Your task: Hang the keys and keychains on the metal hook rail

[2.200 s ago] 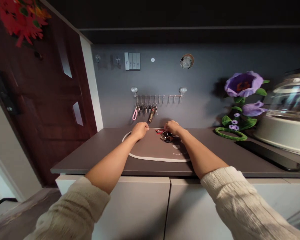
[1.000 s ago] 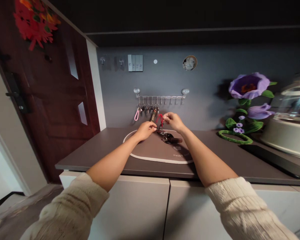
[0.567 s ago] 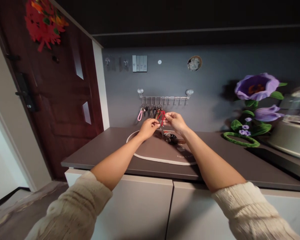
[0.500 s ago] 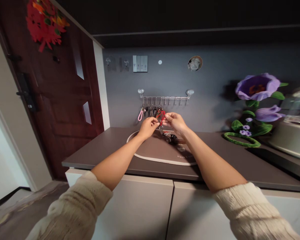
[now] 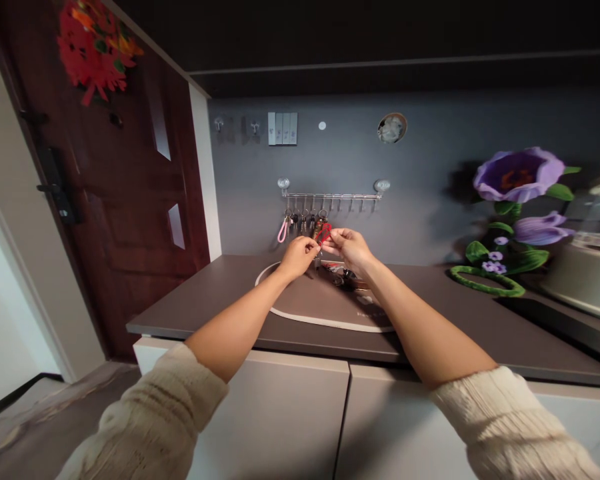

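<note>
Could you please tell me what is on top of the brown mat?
A cluster of dark and red keyring items lies on the mat; the right forearm hides the mat's right end.

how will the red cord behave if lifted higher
The red cord is probably floppy, being thin and looped between the left hand and right hand. It may swing, since small metal pieces seem to hang below.
</note>
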`<state>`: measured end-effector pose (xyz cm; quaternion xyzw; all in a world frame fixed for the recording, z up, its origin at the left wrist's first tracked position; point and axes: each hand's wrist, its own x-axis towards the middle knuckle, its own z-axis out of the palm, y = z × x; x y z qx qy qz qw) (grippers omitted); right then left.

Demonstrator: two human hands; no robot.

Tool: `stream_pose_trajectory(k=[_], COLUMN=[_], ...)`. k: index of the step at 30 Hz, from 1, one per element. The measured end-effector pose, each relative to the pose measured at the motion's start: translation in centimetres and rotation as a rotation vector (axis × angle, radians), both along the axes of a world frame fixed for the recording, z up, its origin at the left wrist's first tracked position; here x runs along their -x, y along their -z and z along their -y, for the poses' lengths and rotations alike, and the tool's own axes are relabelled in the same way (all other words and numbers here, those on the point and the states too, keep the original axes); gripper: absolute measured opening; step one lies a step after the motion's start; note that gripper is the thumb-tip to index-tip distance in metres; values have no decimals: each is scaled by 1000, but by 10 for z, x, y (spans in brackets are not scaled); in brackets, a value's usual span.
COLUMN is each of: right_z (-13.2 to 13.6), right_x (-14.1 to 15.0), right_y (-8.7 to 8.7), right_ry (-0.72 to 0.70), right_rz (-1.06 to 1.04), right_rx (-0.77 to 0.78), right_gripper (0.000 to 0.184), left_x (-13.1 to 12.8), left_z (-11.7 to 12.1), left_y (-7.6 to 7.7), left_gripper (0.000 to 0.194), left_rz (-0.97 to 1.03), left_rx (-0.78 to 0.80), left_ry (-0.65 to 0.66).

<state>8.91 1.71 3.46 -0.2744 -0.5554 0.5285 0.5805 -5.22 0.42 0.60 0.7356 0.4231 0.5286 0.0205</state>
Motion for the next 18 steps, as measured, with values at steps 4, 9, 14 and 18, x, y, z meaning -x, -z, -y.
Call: stream_pose_trajectory(k=[4,9,14,18], right_z=[2,6,9,7], right_x=[1,3,6,8], right_y=[0,2,6,10], right_ry=[-5,10,-9,17], right_rz=[-3,39,170,287], right_rx=[19,93,162,151], right_gripper=[21,18,13,8], left_x=[2,6,9,10], left_z=[-3,-6,-7,-7], left_y=[0,-2,-5,-7], left_gripper=[9,10,9,9], left_rz=[-20,12,49,76], left_rx=[-3,-20,-26,-27], left_ry=[-25,-76,-71,-53])
